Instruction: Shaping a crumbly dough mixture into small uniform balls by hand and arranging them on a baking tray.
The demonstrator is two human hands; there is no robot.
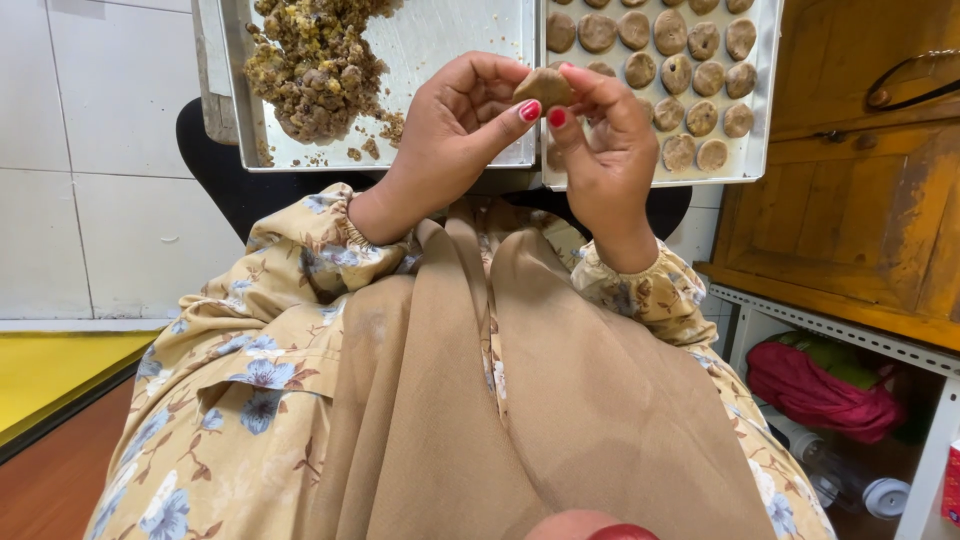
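I see my left hand point(445, 135) and right hand point(600, 140) raised together over the lap, both grips closed on one small brown dough piece point(543, 86), pinched between thumbs and fingertips; it looks smooth, rounded and slightly flattened. Just beyond the hands lie two shallow metal trays side by side, edges touching. The left tray point(470, 40) carries a coarse, crumbly heap of brown-yellow mixture point(315, 65) at its far left, with bare, crumb-dusted metal toward the hands. The right tray point(762, 90) holds rows of flattened round discs point(690, 75), matte and evenly shaped, packed close, with a little bare metal along its near edge. A floral dress point(250, 370) and a tan cloth point(500, 400) cover the lap. To the right stands a worn wooden cabinet point(860, 200); beneath it, a shelf holds a red bundle point(820, 385).
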